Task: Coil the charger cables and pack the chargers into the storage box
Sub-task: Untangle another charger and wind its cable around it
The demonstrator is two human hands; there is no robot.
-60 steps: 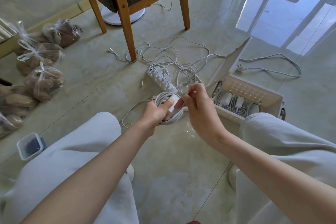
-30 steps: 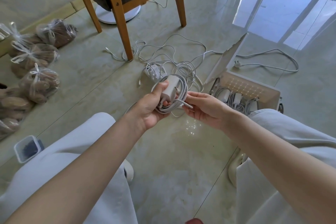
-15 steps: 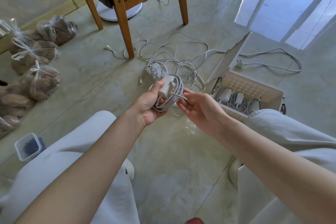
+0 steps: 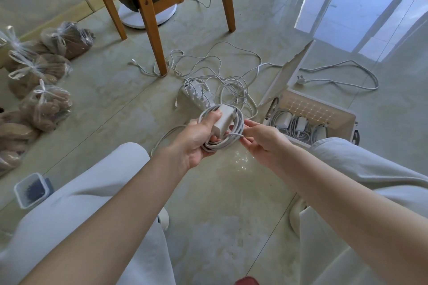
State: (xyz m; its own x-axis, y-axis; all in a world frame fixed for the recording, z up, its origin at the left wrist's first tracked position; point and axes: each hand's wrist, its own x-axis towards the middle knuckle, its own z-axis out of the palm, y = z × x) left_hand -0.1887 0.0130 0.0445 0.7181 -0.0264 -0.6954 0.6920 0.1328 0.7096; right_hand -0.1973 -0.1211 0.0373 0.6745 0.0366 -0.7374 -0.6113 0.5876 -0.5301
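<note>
- One white square charger brick (image 4: 222, 120) sat in the left hand (image 4: 198, 140) with its white cable (image 4: 234, 137) wound in loops. The thumb was curled over the brick's face and the fingers were wrapped under the coil.
- Right hand (image 4: 261, 141) pinched the cable's free end between thumb and fingertips, at the coil's four-o'clock edge. The other fingers were loosely bent.
- Bundle was held in the air above the pale tiled floor (image 4: 231, 203), near the middle of the view and not in the box.
- White perforated plastic storage box (image 4: 346, 127) stood on the floor at three o'clock from the hands, just beside the right knee. Its hinged lid (image 4: 284, 78) was tipped up and open.
- Several white chargers (image 4: 298, 125) with wound cables lay inside, perhaps three; an exact count was not possible.
- At twelve o'clock from the hands, a white power strip (image 4: 194, 95) with plugs in it lay amid a tangle of loose white cables (image 4: 231, 85). These were uncoiled and ran round a leg of the wooden chair (image 4: 157, 37).
- Judgement: the task was partway through. Some chargers were packed. The one in hand looked nearly coiled, with its tail to tuck before going into the box. The tangle at the strip had yet to be unplugged, coiled and packed.
</note>
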